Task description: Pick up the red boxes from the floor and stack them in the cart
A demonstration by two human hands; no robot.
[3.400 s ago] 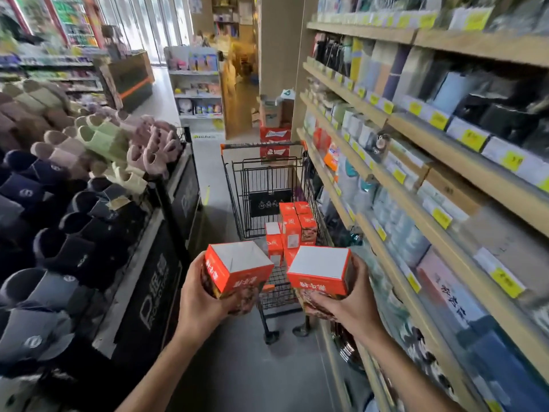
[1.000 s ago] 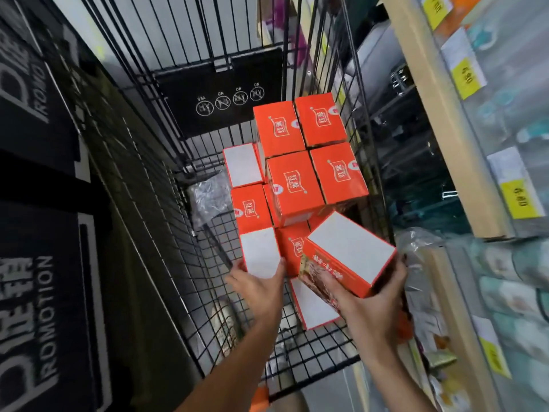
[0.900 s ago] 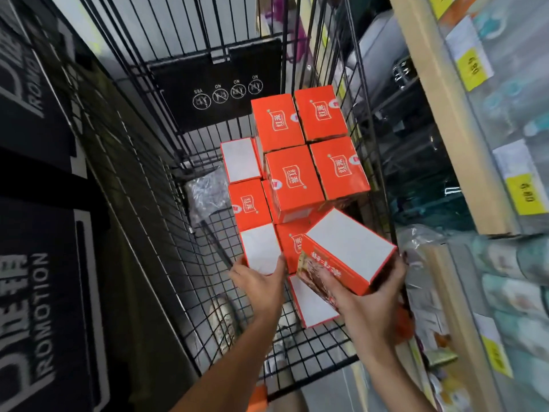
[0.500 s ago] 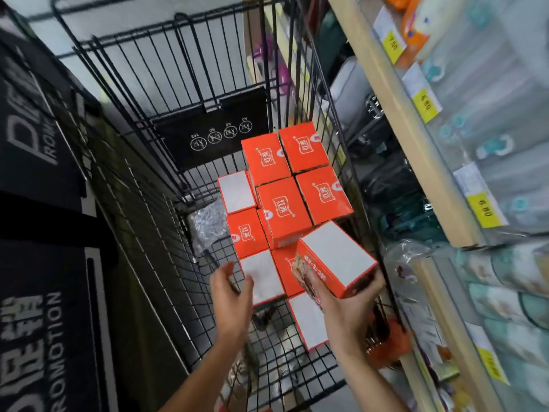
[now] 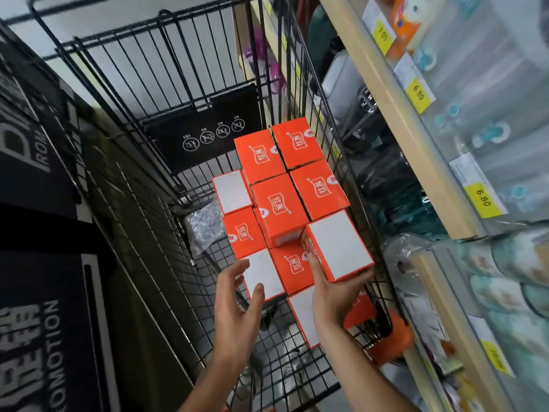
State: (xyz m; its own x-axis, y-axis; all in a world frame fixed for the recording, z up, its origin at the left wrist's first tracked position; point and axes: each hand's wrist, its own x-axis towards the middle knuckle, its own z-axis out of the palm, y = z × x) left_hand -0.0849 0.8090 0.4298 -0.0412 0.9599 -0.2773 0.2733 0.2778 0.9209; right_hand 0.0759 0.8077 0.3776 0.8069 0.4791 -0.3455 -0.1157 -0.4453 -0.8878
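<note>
A red box [image 5: 338,248] is gripped by the right hand [image 5: 337,295] above the cart [image 5: 184,69]; beside it, the left hand [image 5: 237,298] is held open, empty.

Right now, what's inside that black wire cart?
The cart holds stacked red boxes, some white face up, beside crinkled clear plastic. The right hand holds one more box. Lower boxes are mostly covered.
</note>
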